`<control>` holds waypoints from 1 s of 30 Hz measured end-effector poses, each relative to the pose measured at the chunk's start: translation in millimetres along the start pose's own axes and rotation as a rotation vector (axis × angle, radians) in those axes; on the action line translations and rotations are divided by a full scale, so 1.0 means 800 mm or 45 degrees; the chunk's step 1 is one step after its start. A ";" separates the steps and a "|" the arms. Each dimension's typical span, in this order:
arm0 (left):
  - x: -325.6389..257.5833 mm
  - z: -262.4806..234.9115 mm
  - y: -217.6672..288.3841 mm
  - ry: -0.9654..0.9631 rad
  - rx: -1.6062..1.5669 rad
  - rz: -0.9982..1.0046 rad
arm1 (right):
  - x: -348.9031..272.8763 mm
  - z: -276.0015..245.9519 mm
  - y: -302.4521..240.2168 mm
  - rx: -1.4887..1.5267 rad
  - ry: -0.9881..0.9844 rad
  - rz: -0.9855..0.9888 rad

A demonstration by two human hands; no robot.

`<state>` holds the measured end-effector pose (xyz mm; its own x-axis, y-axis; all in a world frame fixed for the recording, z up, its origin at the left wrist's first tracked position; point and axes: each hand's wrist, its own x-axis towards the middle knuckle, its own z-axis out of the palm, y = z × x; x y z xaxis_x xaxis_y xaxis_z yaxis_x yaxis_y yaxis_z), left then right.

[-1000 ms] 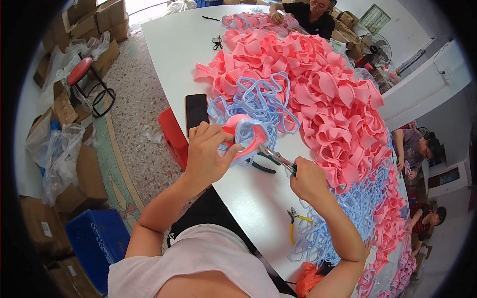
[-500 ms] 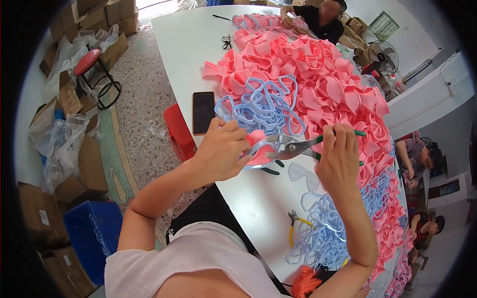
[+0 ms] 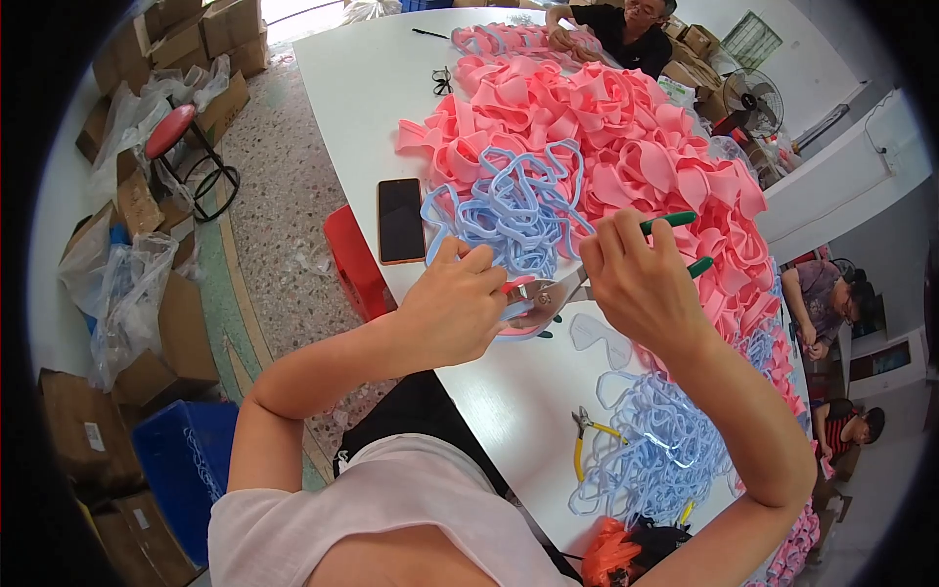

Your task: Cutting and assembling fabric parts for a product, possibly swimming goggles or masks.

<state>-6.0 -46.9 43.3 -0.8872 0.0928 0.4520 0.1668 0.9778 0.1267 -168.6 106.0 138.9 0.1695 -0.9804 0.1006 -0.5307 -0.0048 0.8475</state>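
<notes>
My left hand [image 3: 453,305] is closed on a pink strip of soft material [image 3: 519,283] with a light blue rim, mostly covered by my fingers. In my right hand [image 3: 641,282] are metal-jawed pliers [image 3: 536,305], gripped by green handles that stick out beyond the fingers. The plier jaws meet the piece beside my left fingertips; whether they clamp it I cannot tell. Just beyond both hands lies a heap of light blue loops [image 3: 514,210]. A clear lens-shaped piece [image 3: 590,333] rests on the white table [image 3: 484,401], below the pliers.
A large pile of pink strips [image 3: 626,137] covers the far table. More blue loops [image 3: 670,450] lie near right, beside yellow-handled cutters [image 3: 580,445]. A phone [image 3: 401,220] and glasses [image 3: 442,82] sit at left. A red stool [image 3: 354,259] stands at the edge. Other people sit around.
My right hand has moved left, bringing the pliers closer to my left hand, and their handles have tilted. The left hand has shifted slightly right and still holds the pink piece.
</notes>
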 end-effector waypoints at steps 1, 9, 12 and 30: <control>0.000 0.000 0.000 -0.003 0.000 -0.001 | 0.001 -0.001 0.003 0.003 0.000 0.001; -0.002 -0.008 -0.013 0.371 -0.257 0.084 | -0.002 0.027 0.025 0.130 0.067 -0.131; -0.025 -0.010 -0.036 0.426 -0.373 -0.043 | -0.021 0.032 0.022 0.267 -0.009 0.055; -0.016 0.029 -0.021 0.566 -0.654 -0.141 | -0.044 0.019 -0.031 0.930 -0.451 0.451</control>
<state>-7.1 -59.9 15.0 -0.6682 -0.1955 0.7179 0.3659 0.7538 0.5458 -174.3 137.6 106.4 -0.3082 -0.9510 0.0239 -0.9215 0.3047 0.2409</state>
